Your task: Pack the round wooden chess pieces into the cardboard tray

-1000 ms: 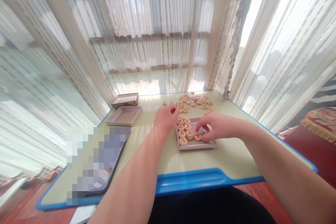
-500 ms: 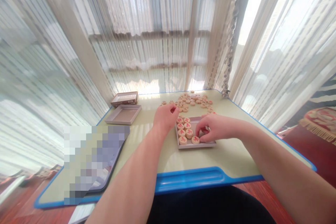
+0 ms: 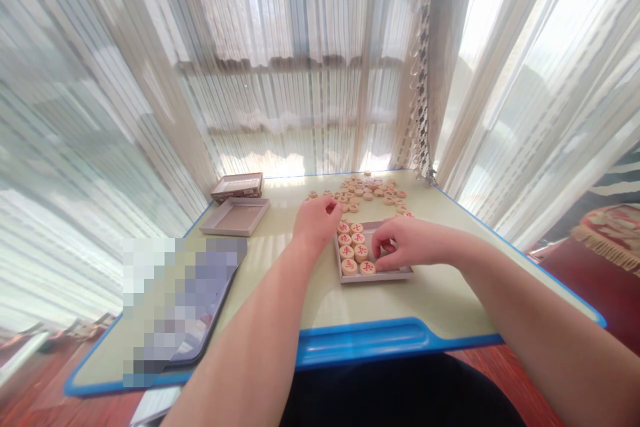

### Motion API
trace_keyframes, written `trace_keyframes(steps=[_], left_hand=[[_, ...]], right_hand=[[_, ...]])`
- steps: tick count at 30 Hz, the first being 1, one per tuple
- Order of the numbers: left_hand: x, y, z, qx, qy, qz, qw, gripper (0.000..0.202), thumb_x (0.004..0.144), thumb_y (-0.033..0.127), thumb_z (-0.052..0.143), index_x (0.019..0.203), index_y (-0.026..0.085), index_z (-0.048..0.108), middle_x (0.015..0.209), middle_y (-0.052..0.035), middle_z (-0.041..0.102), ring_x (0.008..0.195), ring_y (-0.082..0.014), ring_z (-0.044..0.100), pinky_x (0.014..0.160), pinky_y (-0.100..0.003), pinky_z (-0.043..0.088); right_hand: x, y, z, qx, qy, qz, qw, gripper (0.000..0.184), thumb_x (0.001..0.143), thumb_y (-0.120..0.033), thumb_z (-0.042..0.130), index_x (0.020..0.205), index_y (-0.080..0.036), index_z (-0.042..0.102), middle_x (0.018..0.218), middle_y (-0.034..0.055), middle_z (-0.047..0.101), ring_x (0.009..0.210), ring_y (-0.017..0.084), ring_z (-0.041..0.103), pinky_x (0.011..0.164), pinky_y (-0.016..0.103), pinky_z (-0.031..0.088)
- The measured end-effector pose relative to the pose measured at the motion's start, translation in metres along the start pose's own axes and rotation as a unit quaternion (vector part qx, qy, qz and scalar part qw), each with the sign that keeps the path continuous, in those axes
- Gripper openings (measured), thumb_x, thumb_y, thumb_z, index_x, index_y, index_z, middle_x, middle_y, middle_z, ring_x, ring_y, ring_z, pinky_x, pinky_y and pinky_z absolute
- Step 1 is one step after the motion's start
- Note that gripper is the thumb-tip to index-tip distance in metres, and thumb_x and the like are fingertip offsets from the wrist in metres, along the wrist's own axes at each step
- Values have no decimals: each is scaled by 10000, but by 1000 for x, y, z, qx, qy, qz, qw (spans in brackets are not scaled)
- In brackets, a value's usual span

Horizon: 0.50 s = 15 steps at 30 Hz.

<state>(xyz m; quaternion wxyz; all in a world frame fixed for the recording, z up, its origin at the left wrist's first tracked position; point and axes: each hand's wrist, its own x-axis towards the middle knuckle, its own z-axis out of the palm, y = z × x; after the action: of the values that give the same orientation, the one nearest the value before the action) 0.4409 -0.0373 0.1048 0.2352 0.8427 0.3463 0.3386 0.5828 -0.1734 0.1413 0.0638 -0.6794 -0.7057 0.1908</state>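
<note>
A shallow cardboard box tray [image 3: 384, 276] on the table holds two columns of round wooden Chinese chess pieces with red characters. My right hand [image 3: 417, 242] reaches over the tray's right part, fingers curled with a gap between thumb and fingers. Its thumb tip touches the right edge of the nearest chess piece [image 3: 368, 268] in the second column. Just beyond the tray's far left corner is my left hand [image 3: 316, 219], closed with its fingers curled in; whatever it may hold is hidden.
Many loose chess pieces [image 3: 369, 196] are scattered on the far side of the table [image 3: 280, 293]. An open box tray [image 3: 236, 217] and another box [image 3: 237, 185] stand at the far left. A dark-edged tablet [image 3: 213, 307], partly pixelated, lies at the left. Sheer curtains [image 3: 295, 100] hang behind.
The nearest chess piece in the second column has slid left, closer to the first column, with my right thumb following. My left hand has hardly moved.
</note>
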Motion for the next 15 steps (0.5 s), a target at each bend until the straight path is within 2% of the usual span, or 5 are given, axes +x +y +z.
trace_keyframes(steps=[10,15], left_hand=[[0,-2,2,31,1,30,999,238,779,322,462,646,193,611,642,11,636,618,-125,532,571,-246,356],[0,-2,3,37,-2,40,999,228,779,315,464,669,200,628,665,8,644,632,-127,539,579,-246,358]], right_hand=[[4,-1,5,-15,28,-15,999,207,665,-413,615,700,-215,664,667,2,596,651,142,527,579,240,363],[3,-5,4,-11,85,-33,996,149,720,-316,556,779,-220,653,667,-12,588,612,114,500,579,232,354]])
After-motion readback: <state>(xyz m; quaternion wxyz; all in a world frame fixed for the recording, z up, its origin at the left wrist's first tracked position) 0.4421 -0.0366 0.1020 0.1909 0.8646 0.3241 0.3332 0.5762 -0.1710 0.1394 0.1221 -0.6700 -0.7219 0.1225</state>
